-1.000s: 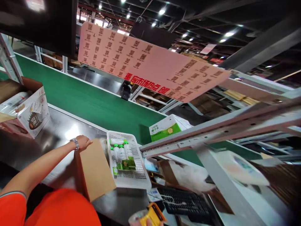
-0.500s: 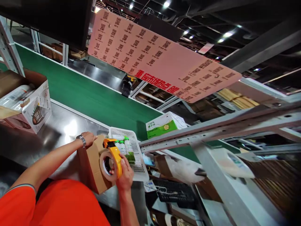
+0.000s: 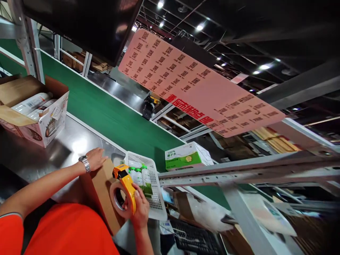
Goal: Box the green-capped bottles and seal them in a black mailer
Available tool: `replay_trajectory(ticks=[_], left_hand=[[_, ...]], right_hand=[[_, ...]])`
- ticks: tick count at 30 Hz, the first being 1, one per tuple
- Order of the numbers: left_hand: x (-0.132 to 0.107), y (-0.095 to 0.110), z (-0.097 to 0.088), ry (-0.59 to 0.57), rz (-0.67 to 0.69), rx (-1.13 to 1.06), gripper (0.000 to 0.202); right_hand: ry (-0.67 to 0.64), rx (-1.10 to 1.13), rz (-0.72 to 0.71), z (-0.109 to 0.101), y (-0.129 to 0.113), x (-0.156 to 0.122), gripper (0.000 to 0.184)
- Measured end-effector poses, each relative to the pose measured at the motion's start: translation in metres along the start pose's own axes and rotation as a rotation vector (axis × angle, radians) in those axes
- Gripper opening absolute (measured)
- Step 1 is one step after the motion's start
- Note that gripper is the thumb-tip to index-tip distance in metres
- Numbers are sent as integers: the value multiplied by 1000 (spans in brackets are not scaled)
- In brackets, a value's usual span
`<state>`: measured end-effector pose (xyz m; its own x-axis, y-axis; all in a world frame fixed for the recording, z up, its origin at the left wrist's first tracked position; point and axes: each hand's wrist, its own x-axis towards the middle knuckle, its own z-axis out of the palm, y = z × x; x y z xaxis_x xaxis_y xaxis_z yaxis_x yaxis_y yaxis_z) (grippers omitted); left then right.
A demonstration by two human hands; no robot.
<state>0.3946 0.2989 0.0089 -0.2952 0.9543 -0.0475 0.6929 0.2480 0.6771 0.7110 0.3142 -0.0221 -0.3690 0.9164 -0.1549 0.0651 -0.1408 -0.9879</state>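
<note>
My right hand [image 3: 140, 207] is wrapped round a yellow tape dispenser [image 3: 128, 185] carrying a wide roll of tan tape [image 3: 117, 200]. The dispenser is over the right side of a brown cardboard box [image 3: 102, 189], which stands tilted in view close to my body. At the box's far end lies my left hand [image 3: 96, 159], fingers stretched out against its upper edge, with a metal watch on the wrist. Just right of the box, a white perforated basket [image 3: 158, 202] holds several white bottles [image 3: 146, 177] with green caps. The dispenser partly hides the box and basket.
An open carton [image 3: 54, 124] of bottles stands at the left on the metal table [image 3: 75, 129]. Behind runs a green conveyor belt [image 3: 106, 109] with a white-and-green carton [image 3: 187, 156]. A metal frame bar [image 3: 239, 171] crosses the right; a keyboard [image 3: 198, 239] lies below it.
The view has shifted, so the surroundings sit lower and farther right. My left hand has flattened along the box's far edge. The tape dispenser stays in my right hand, beside the box.
</note>
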Motion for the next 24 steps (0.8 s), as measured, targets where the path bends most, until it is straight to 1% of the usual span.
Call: replay_trajectory(ticks=[1,2,3,5,6,7,8,10,15,17,18,19,21,22,24], left_hand=[[-1,7,-2,-14,-7,-70,53],[-2,15,-3,-76,-30,-172,60],[-3,23,-1,-174,-68,-302,66],[-6,34,5,-384,-174,-584,72],[-7,37,9,-447,-226,-694,72],[-9,39,13,-466,-266,-774,72],[-10,39,16,-450,-290,-825,71],[-12,36,19,-404,-318,-866,71],[-14,31,24,-404,-395,-811,60],[-11,29,25,-357,-384,-750,59],[-9,25,23,-315,-362,-693,60],[-5,20,20,-266,-340,-618,58],[4,3,7,-169,-312,-458,49],[10,-8,-2,-128,-315,-389,44],[21,-35,-21,-61,-364,-297,42]], right_hand=[[-6,-8,1,0,0,-1,60],[-9,-20,-5,0,1,-2,60],[-2,-47,-27,-1,1,-2,58],[29,-148,-126,0,0,-4,55],[49,-206,-190,0,0,-4,54],[69,-252,-251,1,-1,-4,52],[81,-282,-299,1,-2,-4,51],[78,-299,-336,2,-3,-3,51],[15,-308,-281,3,-8,0,51],[-34,-326,-250,8,-17,0,51],[-65,-336,-237,12,-24,-1,52],[-105,-349,-221,15,-33,-2,54],[-188,-382,-179,18,-53,-5,61],[-232,-408,-148,18,-64,-6,63],[-294,-481,-81,13,-81,-10,61]])
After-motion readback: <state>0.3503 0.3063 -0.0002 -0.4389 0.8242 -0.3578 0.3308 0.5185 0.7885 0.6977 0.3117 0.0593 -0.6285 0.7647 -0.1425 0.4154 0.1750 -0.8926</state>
